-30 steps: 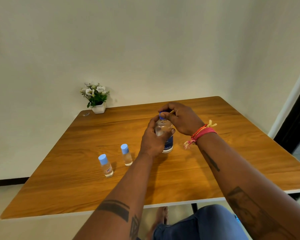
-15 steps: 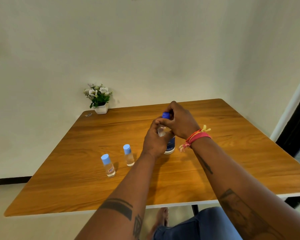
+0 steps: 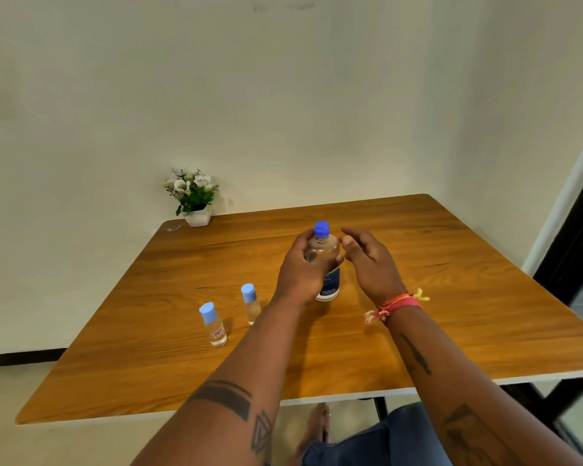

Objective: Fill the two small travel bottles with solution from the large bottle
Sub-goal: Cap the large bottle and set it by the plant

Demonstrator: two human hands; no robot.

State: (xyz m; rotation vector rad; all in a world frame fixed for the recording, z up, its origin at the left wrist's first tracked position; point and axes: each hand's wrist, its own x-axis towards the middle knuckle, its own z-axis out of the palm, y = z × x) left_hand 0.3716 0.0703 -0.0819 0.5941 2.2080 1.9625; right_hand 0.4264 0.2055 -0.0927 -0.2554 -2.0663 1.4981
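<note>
Large bottle (image 3: 323, 264): stands upright near the middle of the wooden table (image 3: 468, 297), clear liquid inside, dark blue label low on its body, bright blue cap (image 3: 321, 229) on top.
Left hand (image 3: 300, 274): fingers and thumb wrapped round the large bottle's clear upper body — a firm hold below the cap.
Right hand (image 3: 367, 260): just beside the bottle on its right, fingers relaxed and loosely spread, holding nothing, not touching the cap; red and yellow thread bands (image 3: 396, 304) at the wrist.
Nearer travel bottle (image 3: 213, 326): upright to the left of the left forearm, light blue cap on, small red-printed label low on its side.
Farther travel bottle (image 3: 250, 302): upright between the nearer one and the left wrist, light blue cap on — apart from both.
Flower pot (image 3: 196, 200): white pot with white flowers, at the far left corner of the table against the wall.
</note>
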